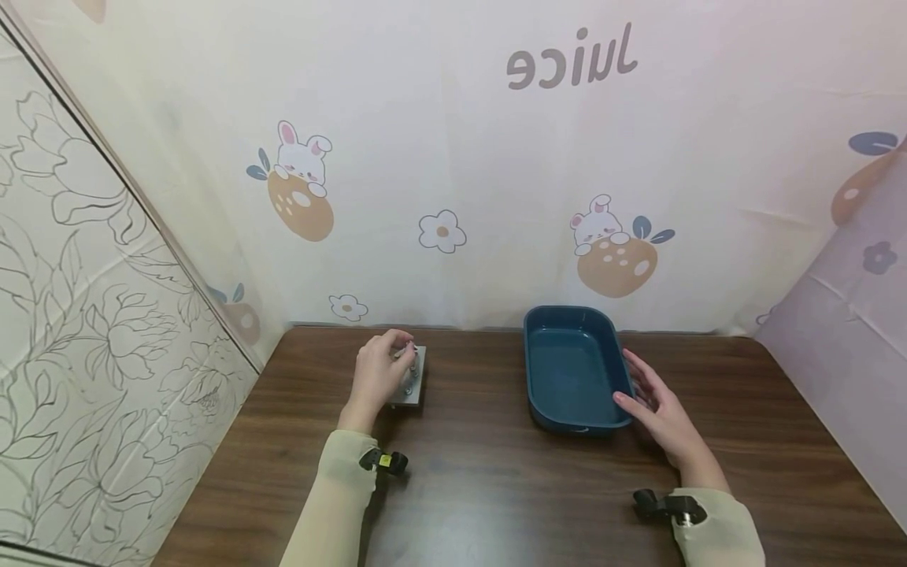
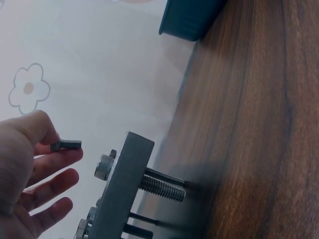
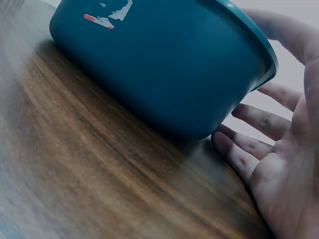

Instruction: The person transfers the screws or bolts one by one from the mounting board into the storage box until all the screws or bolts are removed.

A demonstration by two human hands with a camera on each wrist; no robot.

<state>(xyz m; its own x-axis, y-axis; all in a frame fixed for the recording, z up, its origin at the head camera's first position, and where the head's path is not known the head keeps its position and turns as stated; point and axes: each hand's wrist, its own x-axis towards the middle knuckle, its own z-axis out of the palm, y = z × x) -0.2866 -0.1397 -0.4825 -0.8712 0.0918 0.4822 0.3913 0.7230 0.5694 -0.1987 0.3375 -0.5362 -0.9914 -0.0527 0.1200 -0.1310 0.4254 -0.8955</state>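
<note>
My left hand (image 1: 375, 378) is over a grey metal plate (image 1: 405, 401) on the left of the table. It pinches a small dark bolt (image 2: 68, 144) between thumb and index finger, the other fingers spread loosely. In the left wrist view, the plate stands raised, with bolt heads (image 2: 103, 167) on one face and threaded shanks (image 2: 162, 187) sticking out below toward the table. My right hand (image 1: 659, 417) holds the right side of a blue rectangular tub (image 1: 567, 362), its thumb at the rim and its fingers (image 3: 261, 122) along the outer wall.
The brown wooden table (image 1: 468, 457) runs back to a wall covered in a printed curtain (image 1: 439, 157). A torn label (image 3: 112, 17) sticks to the tub's outer wall. A floral panel (image 1: 106, 339) stands along the left side.
</note>
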